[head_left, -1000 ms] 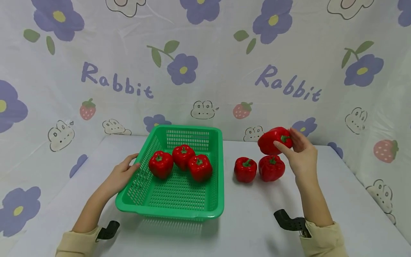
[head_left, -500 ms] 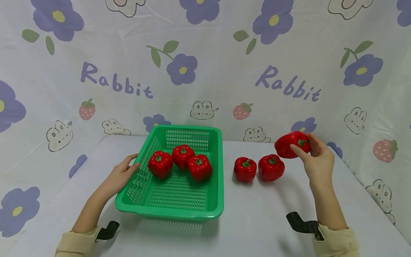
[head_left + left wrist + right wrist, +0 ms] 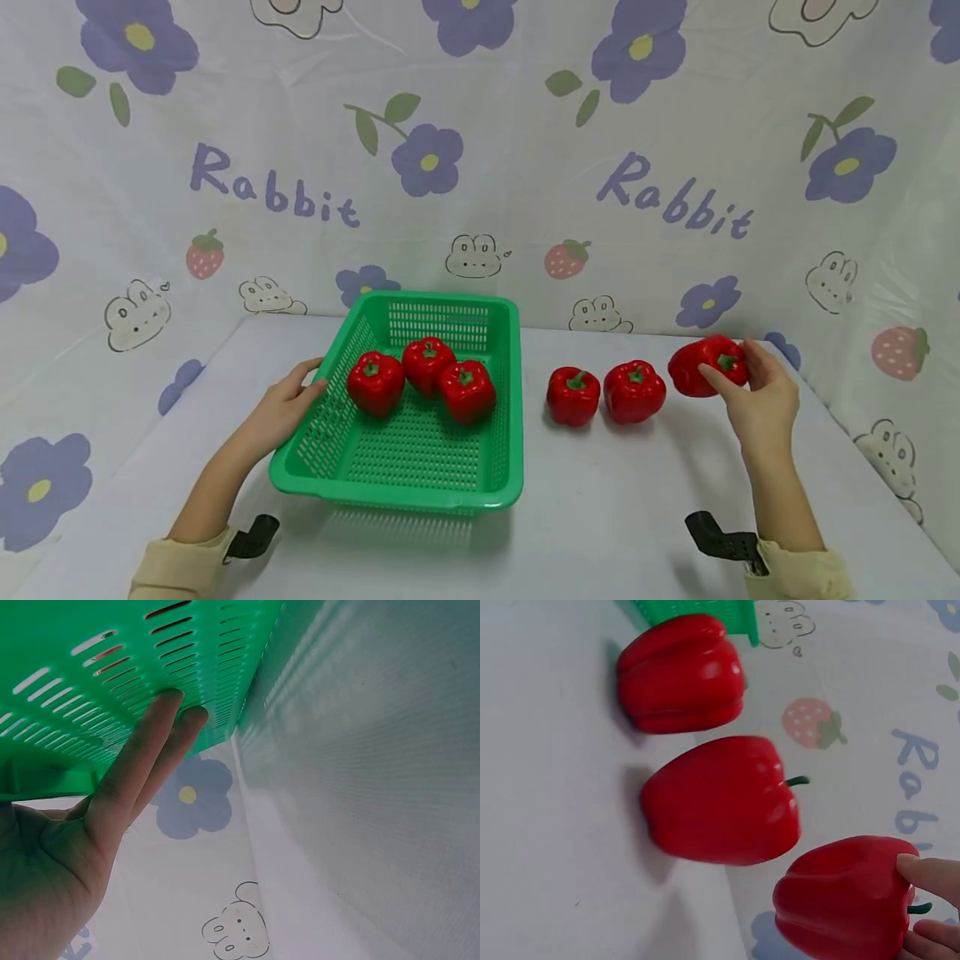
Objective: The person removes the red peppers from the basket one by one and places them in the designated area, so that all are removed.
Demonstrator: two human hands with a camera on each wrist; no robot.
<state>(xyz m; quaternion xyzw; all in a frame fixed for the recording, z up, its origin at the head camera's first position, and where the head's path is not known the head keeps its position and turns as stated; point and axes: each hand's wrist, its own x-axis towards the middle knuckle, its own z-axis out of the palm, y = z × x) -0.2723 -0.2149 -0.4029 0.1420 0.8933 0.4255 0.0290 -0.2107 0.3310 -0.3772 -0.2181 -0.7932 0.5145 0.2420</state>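
My left hand (image 3: pixel 288 408) holds the left rim of a green plastic basket (image 3: pixel 397 498). In the left wrist view, two fingers (image 3: pixel 146 742) lie along the slotted outer wall beneath the rim. Three red bell peppers sit inside, including a front-right one (image 3: pixel 467 392). My right hand (image 3: pixel 761 400) pinches another red bell pepper (image 3: pixel 697 367) at its stem end, thumb on the near side; the pepper lies sideways above the table, green stem towards the palm. To its left, two red bell peppers stand on the table, a nearer one (image 3: pixel 634 392) and one beside the basket (image 3: pixel 573 397).
The white table (image 3: pixel 600 508) reaches back to a printed curtain (image 3: pixel 510 167) with flowers and rabbits, which also closes off the right side. Dark wrist mounts (image 3: pixel 720 537) stick out from both beige sleeves.
My right hand has carried its bell pepper rightwards and then down, from above the standing pepper to the right of it. The left hand and the basket have stayed put.
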